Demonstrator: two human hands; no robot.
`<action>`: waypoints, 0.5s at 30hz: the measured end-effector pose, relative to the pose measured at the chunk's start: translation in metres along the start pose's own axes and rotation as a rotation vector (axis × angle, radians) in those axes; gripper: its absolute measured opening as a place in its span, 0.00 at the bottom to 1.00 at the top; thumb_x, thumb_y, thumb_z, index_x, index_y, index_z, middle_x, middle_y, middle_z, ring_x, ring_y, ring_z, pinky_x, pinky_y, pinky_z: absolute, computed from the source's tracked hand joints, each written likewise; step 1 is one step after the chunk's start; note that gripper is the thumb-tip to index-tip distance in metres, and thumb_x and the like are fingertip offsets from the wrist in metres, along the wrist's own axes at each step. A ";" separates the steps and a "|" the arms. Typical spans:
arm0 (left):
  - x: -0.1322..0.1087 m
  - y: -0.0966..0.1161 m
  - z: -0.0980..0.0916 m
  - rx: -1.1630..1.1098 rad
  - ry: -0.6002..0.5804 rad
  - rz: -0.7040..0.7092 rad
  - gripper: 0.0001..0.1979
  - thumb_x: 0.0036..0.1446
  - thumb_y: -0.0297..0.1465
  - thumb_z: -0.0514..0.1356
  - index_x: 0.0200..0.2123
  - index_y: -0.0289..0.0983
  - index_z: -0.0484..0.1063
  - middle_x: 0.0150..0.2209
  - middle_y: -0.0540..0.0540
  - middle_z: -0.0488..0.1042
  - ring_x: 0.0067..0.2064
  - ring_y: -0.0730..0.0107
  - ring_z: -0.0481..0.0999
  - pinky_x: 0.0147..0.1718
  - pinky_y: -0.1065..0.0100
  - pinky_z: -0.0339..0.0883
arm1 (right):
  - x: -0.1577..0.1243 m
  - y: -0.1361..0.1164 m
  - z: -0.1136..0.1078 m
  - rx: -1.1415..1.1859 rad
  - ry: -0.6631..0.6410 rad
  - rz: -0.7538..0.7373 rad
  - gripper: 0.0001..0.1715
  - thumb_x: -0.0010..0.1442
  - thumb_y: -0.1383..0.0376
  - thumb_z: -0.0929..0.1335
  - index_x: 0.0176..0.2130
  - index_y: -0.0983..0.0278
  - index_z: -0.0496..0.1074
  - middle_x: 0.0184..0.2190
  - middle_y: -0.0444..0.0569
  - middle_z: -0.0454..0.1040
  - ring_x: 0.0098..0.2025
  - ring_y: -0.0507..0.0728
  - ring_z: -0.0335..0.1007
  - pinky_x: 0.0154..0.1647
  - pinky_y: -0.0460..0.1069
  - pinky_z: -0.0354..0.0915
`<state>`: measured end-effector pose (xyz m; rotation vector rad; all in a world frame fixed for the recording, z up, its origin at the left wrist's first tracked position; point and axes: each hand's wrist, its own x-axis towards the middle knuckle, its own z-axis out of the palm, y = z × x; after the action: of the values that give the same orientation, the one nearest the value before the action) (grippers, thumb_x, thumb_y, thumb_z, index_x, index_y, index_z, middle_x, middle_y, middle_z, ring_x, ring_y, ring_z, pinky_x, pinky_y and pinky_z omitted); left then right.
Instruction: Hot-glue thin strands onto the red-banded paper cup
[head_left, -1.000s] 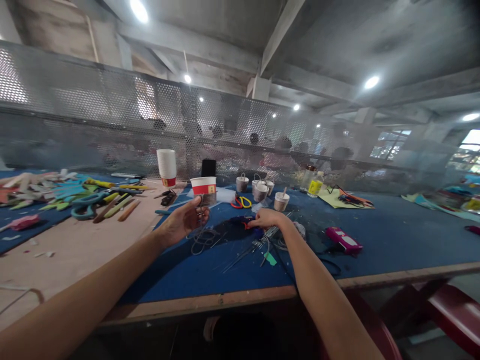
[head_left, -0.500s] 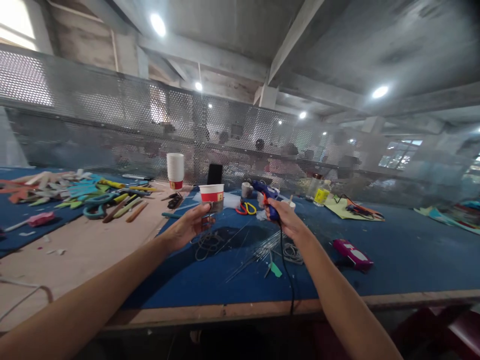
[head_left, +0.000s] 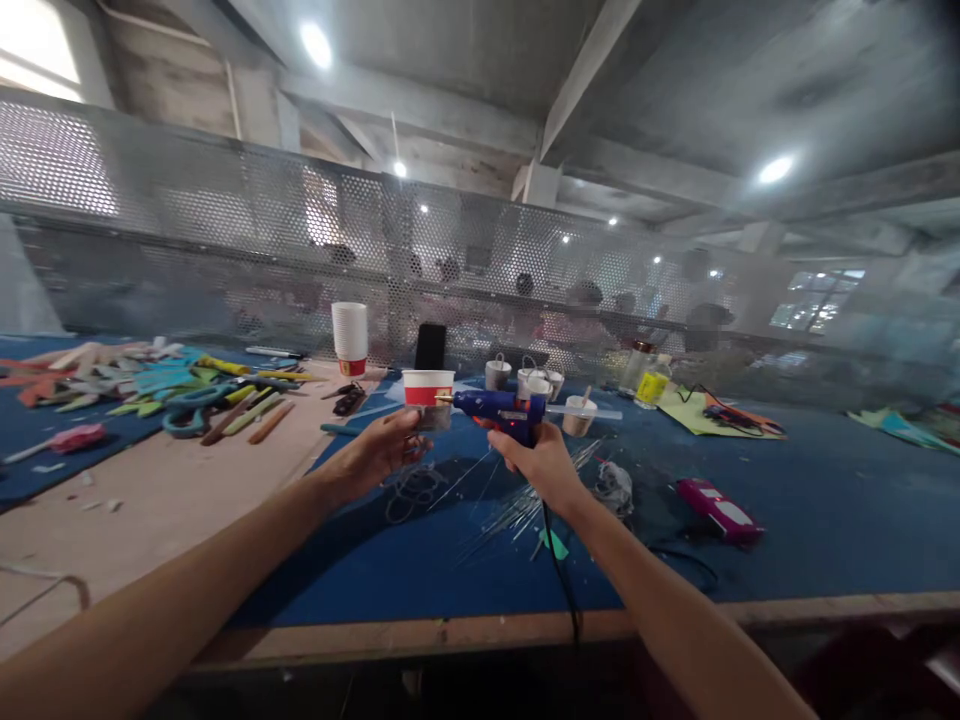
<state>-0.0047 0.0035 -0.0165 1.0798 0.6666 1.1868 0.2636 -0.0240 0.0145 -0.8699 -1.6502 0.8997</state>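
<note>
My left hand [head_left: 386, 448] is closed on a paper cup [head_left: 427, 384] with a white rim, a red band and a greyish wrap round its lower part. The cup is held upright above the blue table cover. In my right hand [head_left: 541, 460] is a blue hot glue gun [head_left: 499, 405], with a clear glue stick [head_left: 585, 411] out of its back and a black cord [head_left: 559, 570] hanging down. The gun's nozzle points left, at the cup's right side; whether it touches cannot be made out. Below lie thin wires [head_left: 517, 510] and a loose coil of cord [head_left: 416, 490].
Several small wrapped cups [head_left: 497, 375] and one with a stick [head_left: 579, 416] stand behind. A stack of paper cups [head_left: 350, 338], a phone [head_left: 430, 347], scissors [head_left: 191, 412], a yellow-labelled bottle [head_left: 654, 384] and a magenta box [head_left: 720, 510] surround the work area. A perforated screen [head_left: 285, 270] runs along the back.
My right hand has turned the glue gun and brought it left, so its nozzle is now by the cup. My left hand and the cup have hardly moved.
</note>
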 end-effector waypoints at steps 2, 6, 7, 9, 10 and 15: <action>-0.001 -0.001 0.000 0.024 -0.016 -0.005 0.18 0.59 0.41 0.72 0.50 0.40 0.84 0.52 0.41 0.85 0.44 0.60 0.83 0.45 0.64 0.76 | -0.001 0.000 0.002 -0.029 0.025 -0.020 0.20 0.59 0.51 0.75 0.44 0.63 0.84 0.27 0.46 0.77 0.27 0.53 0.67 0.28 0.49 0.64; 0.000 -0.002 0.000 0.041 -0.026 -0.015 0.18 0.58 0.42 0.72 0.50 0.41 0.85 0.52 0.41 0.85 0.44 0.61 0.82 0.45 0.65 0.76 | -0.001 0.007 0.005 -0.091 0.045 -0.103 0.19 0.60 0.49 0.75 0.38 0.62 0.83 0.33 0.49 0.82 0.34 0.58 0.75 0.36 0.52 0.71; 0.001 -0.003 -0.001 0.037 -0.027 -0.012 0.18 0.58 0.42 0.73 0.49 0.41 0.85 0.51 0.42 0.85 0.44 0.62 0.82 0.44 0.65 0.75 | -0.001 0.010 0.005 -0.116 0.040 -0.145 0.19 0.61 0.48 0.74 0.38 0.61 0.82 0.34 0.49 0.82 0.35 0.59 0.76 0.38 0.53 0.72; 0.001 -0.003 -0.002 0.028 -0.039 -0.002 0.18 0.57 0.42 0.73 0.49 0.41 0.85 0.50 0.42 0.85 0.43 0.62 0.82 0.44 0.66 0.75 | -0.002 0.015 0.005 -0.196 0.025 -0.249 0.20 0.63 0.47 0.73 0.39 0.61 0.81 0.36 0.50 0.82 0.38 0.61 0.78 0.41 0.54 0.73; 0.002 -0.003 -0.002 0.027 -0.047 0.004 0.18 0.57 0.42 0.73 0.49 0.41 0.85 0.50 0.42 0.85 0.44 0.61 0.82 0.43 0.66 0.75 | -0.003 0.018 0.004 -0.261 0.025 -0.301 0.20 0.64 0.47 0.73 0.40 0.61 0.81 0.37 0.50 0.82 0.39 0.61 0.78 0.41 0.54 0.73; 0.002 -0.002 -0.001 0.047 -0.069 0.019 0.20 0.57 0.42 0.74 0.49 0.40 0.85 0.50 0.42 0.85 0.43 0.62 0.82 0.42 0.67 0.75 | -0.005 0.022 0.001 -0.633 0.062 -0.458 0.15 0.69 0.52 0.71 0.38 0.61 0.76 0.32 0.49 0.80 0.32 0.59 0.76 0.34 0.51 0.68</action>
<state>-0.0043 0.0054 -0.0180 1.1633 0.6343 1.1501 0.2660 -0.0186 -0.0072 -0.8589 -2.0002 0.0223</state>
